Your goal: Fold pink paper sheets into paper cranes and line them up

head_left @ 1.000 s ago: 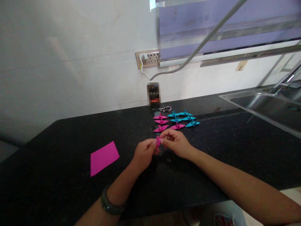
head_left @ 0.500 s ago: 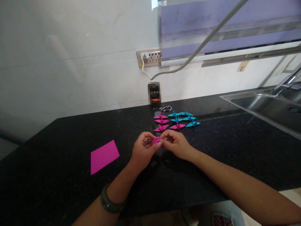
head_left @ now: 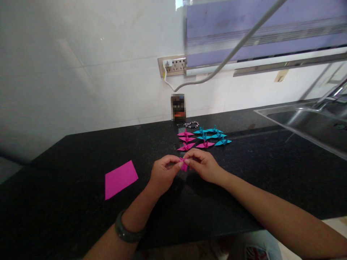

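Between the fingertips of both hands is a small folded piece of pink paper (head_left: 184,166), held just above the black counter. My left hand (head_left: 165,173) pinches it from the left with thumb and forefinger. From the other side, my right hand (head_left: 202,164) pinches its upper right part; the fingers cover much of the fold. Just beyond the hands sit several pink paper cranes (head_left: 185,146) and several blue paper cranes (head_left: 223,142), grouped in rows. Flat on the counter to the left lies a stack of pink paper (head_left: 121,179).
A beaded bracelet (head_left: 192,125) lies behind the cranes, near a blurred dark box (head_left: 178,107) against the wall. At the right is a steel sink (head_left: 292,117) with a faucet (head_left: 329,97). A white cable (head_left: 214,74) runs from the wall socket (head_left: 176,66).
The pink paper has turned in my fingers, and part of it now points downward. My left hand's fingers have shifted their pinch slightly. The cranes and the paper stack stay in place.
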A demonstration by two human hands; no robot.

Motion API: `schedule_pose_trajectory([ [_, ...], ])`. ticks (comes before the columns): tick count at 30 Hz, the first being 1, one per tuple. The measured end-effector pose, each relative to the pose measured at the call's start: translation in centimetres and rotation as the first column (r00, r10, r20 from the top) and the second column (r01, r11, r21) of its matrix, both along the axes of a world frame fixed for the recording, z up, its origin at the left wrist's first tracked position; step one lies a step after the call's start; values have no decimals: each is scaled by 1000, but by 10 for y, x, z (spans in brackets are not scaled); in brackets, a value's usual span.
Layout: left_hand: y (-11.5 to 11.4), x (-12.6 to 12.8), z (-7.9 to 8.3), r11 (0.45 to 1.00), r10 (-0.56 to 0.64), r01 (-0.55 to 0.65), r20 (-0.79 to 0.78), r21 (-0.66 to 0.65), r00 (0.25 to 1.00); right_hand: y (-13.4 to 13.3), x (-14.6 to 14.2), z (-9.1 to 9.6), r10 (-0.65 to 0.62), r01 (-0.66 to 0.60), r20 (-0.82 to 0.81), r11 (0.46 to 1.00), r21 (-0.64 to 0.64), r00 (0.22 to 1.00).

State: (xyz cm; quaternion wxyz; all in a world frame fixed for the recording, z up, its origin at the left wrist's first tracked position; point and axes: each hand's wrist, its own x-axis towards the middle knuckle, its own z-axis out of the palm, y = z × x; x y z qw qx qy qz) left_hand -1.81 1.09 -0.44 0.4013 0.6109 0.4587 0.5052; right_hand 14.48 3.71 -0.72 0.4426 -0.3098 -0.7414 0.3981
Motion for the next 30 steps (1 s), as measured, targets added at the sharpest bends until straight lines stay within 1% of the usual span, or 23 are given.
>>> schedule_pose_trajectory([
  [2, 0, 1, -1, 999, 22, -20, 66, -31, 998, 0, -1, -2, -4, 3, -18, 1000, -20, 1000],
  [5, 0, 3, -1, 997, 22, -9, 166, -81, 986, 0, -4, -5, -11, 0, -85, 991, -137, 996],
  [8, 1, 3, -2, 995, 53, -38, 168, -89, 984, 1, -6, -6, 22, -49, -105, 962, -269, 994],
  [11, 2, 2, -4, 993, 92, -80, 144, -88, 985, 2, -7, -6, 65, -87, -80, 944, -317, 995],
  [14, 2, 3, -5, 990, 79, -64, 119, -123, 990, 3, -5, -6, 34, -41, -32, 960, -275, 999],
  [17, 1, 4, -4, 981, 40, -20, 105, -192, 994, 1, -4, -6, -6, 18, 82, 989, -145, 997],
  [19, 0, 4, -3, 972, 18, 4, 89, -236, 996, 0, -3, -5, -31, 39, 147, 998, -50, 989],
  [21, 0, 3, -2, 966, 0, 13, 50, -256, 999, -2, -3, -3, -37, 38, 173, 999, 1, 984],
  [22, 0, 3, -2, 966, -5, 13, 32, -256, 999, -2, -4, -2, -30, 31, 170, 1000, 0, 985],
  [24, 1, 2, -2, 970, 23, -17, 22, -241, 999, -3, -5, -1, 0, 8, 134, 998, -60, 991],
  [27, 1, 2, -2, 972, 96, -72, 94, -225, 991, -4, -8, -1, 66, -49, 65, 972, -231, 996],
  [29, 2, 2, -2, 973, 125, -94, 143, -210, 982, -4, -10, -1, 91, -64, 79, 954, -294, 993],
  [30, 2, 2, -2, 977, 126, -97, 152, -189, 980, -4, -10, -2, 98, -64, 104, 952, -298, 990],
])
